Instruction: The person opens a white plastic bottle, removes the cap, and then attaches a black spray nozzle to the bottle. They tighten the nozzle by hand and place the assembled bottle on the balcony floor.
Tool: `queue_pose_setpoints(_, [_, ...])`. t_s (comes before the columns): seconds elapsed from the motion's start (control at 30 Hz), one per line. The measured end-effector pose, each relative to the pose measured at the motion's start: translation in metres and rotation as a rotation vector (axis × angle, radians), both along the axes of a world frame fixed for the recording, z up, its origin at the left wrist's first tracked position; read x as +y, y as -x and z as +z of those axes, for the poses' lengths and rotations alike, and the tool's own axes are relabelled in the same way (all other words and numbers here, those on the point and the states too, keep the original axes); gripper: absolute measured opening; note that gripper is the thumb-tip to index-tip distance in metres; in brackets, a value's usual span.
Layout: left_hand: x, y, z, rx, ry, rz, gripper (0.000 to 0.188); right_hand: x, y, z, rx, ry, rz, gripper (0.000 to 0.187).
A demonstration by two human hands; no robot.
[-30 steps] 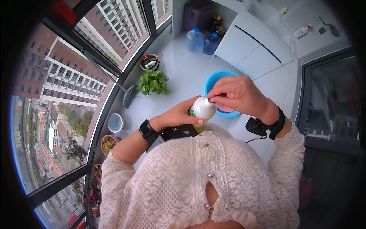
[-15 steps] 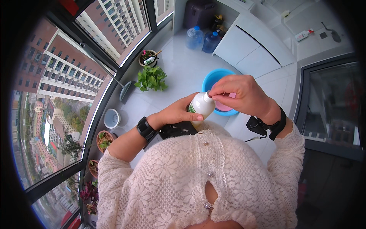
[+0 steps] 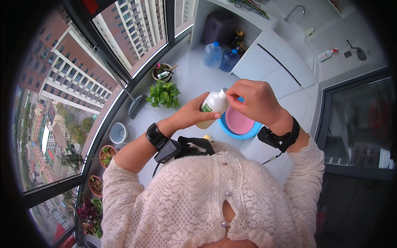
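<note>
A white bottle (image 3: 214, 103) with a green label and pale yellowish lower part is held tilted in front of me. My left hand (image 3: 191, 112) wraps round its body, with the thumb across the front. Up at the bottle's neck, my right hand (image 3: 257, 100) has its thumb and fingers pinched together against the white rim. Whatever those fingertips grip, if anything, is hidden. Beyond and below the hands, a pink basin (image 3: 240, 122) sits inside a blue basin (image 3: 236, 133) on the floor.
Potted plants line the window on the left, among them a leafy green plant (image 3: 163, 94). A white bucket (image 3: 118, 133) and a long-handled floor tool (image 3: 135, 105) stand there too. Large water bottles (image 3: 212, 56) are near the white cabinet (image 3: 276, 62). A dark-framed glass door (image 3: 355, 124) is at right.
The view has shifted, and more of the pink basin now shows below the hands. My left hand still holds the bottle; my right fingers remain pinched at its neck.
</note>
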State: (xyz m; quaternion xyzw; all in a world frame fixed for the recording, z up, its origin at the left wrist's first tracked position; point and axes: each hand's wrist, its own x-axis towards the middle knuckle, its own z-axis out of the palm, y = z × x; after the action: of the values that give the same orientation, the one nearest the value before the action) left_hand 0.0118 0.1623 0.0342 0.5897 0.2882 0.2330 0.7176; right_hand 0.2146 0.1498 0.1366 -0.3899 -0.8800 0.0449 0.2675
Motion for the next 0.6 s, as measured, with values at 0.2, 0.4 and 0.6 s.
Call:
queue_pose_setpoints(0.2, [0.004,-0.004,0.000,0.027,-0.112,0.151,0.066,0.011,0.009,0.002,-0.144,-0.139,-0.047,0.011])
queue_pose_setpoints(0.4, [0.012,-0.006,0.004,0.030,-0.157,0.186,0.067,0.018,0.011,0.006,-0.155,-0.180,-0.044,0.011])
queue_pose_setpoints(0.6, [0.014,-0.006,0.003,0.055,-0.169,0.191,0.069,0.020,0.007,0.009,-0.114,-0.087,-0.007,0.009])
